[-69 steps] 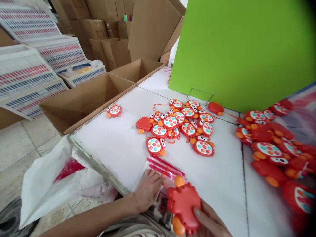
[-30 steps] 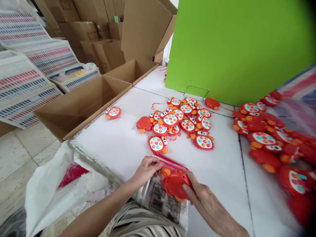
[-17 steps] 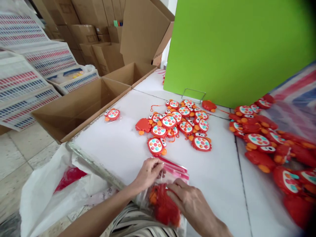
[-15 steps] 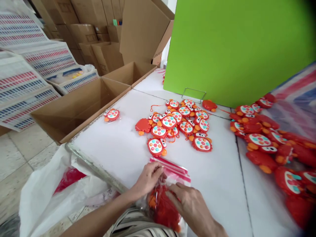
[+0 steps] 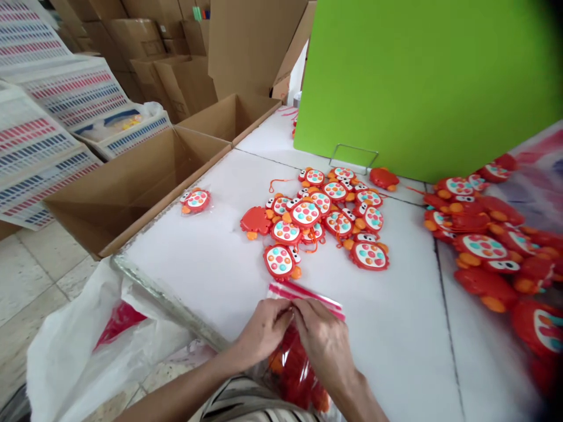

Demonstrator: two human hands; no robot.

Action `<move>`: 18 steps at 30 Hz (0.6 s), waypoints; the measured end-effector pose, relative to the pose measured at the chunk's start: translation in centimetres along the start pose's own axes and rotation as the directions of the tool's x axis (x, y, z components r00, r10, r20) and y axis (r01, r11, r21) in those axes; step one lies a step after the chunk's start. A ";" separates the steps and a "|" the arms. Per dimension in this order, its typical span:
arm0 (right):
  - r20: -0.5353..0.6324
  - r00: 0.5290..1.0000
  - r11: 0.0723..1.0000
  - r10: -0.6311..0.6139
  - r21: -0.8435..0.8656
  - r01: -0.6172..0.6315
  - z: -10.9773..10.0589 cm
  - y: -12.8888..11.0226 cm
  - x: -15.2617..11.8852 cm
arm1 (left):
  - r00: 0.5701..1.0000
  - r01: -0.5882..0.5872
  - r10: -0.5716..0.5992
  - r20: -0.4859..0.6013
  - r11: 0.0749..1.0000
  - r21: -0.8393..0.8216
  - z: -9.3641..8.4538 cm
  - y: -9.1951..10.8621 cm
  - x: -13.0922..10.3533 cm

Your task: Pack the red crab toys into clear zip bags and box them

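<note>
Over the near edge of the table, my left hand [image 5: 263,329] and my right hand [image 5: 328,343] meet, fingertips pinched together on the upper part of a clear plastic bag [image 5: 295,364]. Inside the bag are red and orange toys, partly covered by my right hand. Just beyond my fingers lies clear plastic with pink stripes [image 5: 323,302]; whether it belongs to the same bag I cannot tell. A loose group of red crab-shaped toys [image 5: 305,213] with coloured dots lies ahead of my hands.
One bagged crab toy [image 5: 196,200] lies by the left table edge. Open cardboard boxes [image 5: 145,187] stand along that side. More crab toys [image 5: 486,247] are heaped at right. A green board [image 5: 417,82] stands at the back, and a white plastic sack [image 5: 79,340] sits lower left.
My right hand has moved up the bag to meet my left fingertips; before, it lay lower and apart. The view has shifted slightly.
</note>
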State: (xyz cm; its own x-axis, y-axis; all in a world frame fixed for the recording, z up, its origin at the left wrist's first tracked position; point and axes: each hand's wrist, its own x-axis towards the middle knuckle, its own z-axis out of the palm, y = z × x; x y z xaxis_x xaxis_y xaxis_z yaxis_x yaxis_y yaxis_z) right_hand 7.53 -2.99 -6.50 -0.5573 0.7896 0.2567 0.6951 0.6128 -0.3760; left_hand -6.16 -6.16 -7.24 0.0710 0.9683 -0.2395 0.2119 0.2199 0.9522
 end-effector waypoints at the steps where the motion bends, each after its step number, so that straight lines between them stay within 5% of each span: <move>1: 0.016 1.000 1.000 -0.001 -0.008 0.001 0.0 0.0 0.2 | 1.000 -0.012 0.013 -0.011 0.996 0.090 0.1 0.1 -0.1; 5: 0.023 0.998 0.997 0.065 0.032 -0.065 -0.3 0.2 0.4 | 0.997 -0.062 0.052 0.049 0.967 0.245 0.1 0.4 -0.5; 8: -0.010 0.968 0.957 0.250 0.157 -0.246 -0.9 2.1 -1.1 | 0.999 -0.043 0.036 0.040 0.981 0.189 -0.3 0.1 -0.5; 10: -0.042 0.890 0.881 0.453 0.169 -0.441 -1.7 4.8 -3.5 | 1.000 0.009 -0.011 0.017 0.996 0.091 -0.6 -0.5 -0.5; 15: -0.083 0.568 0.562 0.819 -0.086 -0.823 -4.8 14.0 -12.3 | 0.994 0.110 -0.110 0.002 0.992 -0.070 -1.3 -1.6 -0.3; 16: -0.054 0.535 0.525 0.843 -0.131 -0.841 -5.5 15.2 -14.0 | 0.992 0.126 -0.126 0.010 0.987 -0.100 -1.3 -1.7 -0.3; 18: -0.081 0.545 0.524 0.834 -0.190 -0.830 -6.5 16.2 -16.1 | 0.988 0.151 -0.149 0.027 0.978 -0.141 -1.4 -1.9 -0.3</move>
State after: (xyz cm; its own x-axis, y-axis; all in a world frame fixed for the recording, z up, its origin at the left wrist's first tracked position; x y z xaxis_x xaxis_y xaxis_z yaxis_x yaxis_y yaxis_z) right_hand 30.75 -5.61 -10.98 0.3127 0.9444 -0.1021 0.9134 -0.3284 -0.2407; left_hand -7.95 -6.71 -8.67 0.0650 0.9211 -0.3839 0.0804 0.3786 0.9221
